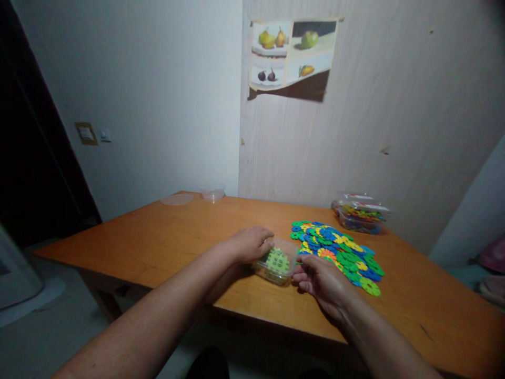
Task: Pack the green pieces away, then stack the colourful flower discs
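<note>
A small clear plastic tub (276, 265) with light green flat pieces inside sits on the orange wooden table (169, 242). My left hand (250, 243) grips the tub's left rim. My right hand (321, 279) touches the tub's right side, its fingers curled at the edge. Just right of the tub lies a spread pile of flat, flower-shaped plastic pieces (339, 252) in green, blue, yellow and orange.
Clear packs of the same coloured pieces (361, 213) stand at the table's back right by the wood-panel wall. A clear lid (176, 199) and a small clear tub (213, 195) lie at the back left. A fruit poster (292, 55) hangs above.
</note>
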Motion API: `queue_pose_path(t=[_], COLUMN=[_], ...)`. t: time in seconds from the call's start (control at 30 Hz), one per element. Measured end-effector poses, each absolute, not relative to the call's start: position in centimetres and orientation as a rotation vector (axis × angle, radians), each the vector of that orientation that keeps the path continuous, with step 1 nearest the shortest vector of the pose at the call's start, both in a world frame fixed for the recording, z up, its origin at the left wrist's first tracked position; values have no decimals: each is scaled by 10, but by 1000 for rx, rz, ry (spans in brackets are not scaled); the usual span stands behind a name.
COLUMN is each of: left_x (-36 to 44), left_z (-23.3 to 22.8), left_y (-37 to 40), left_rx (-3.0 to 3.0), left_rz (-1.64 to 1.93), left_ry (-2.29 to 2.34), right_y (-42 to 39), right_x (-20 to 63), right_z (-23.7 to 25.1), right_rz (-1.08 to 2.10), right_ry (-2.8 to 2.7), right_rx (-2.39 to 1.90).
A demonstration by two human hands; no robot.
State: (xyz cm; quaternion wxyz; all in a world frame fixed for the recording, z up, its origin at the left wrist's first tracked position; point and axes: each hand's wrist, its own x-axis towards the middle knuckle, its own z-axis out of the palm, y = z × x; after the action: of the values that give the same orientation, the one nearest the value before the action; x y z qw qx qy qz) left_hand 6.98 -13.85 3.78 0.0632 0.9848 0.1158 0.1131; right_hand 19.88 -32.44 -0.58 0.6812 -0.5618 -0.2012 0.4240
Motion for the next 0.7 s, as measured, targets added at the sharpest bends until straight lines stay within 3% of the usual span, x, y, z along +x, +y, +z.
queue_pose_path(t=[0.7], left_x=[66], left_z=[33], left_y=[-142], left_rx=[2979], left_rz=[424], left_ry=[367], right_y=[-307], right_x=[206], right_z=[-7], right_rz=[927], right_ry=[-495], right_rx=[-1363])
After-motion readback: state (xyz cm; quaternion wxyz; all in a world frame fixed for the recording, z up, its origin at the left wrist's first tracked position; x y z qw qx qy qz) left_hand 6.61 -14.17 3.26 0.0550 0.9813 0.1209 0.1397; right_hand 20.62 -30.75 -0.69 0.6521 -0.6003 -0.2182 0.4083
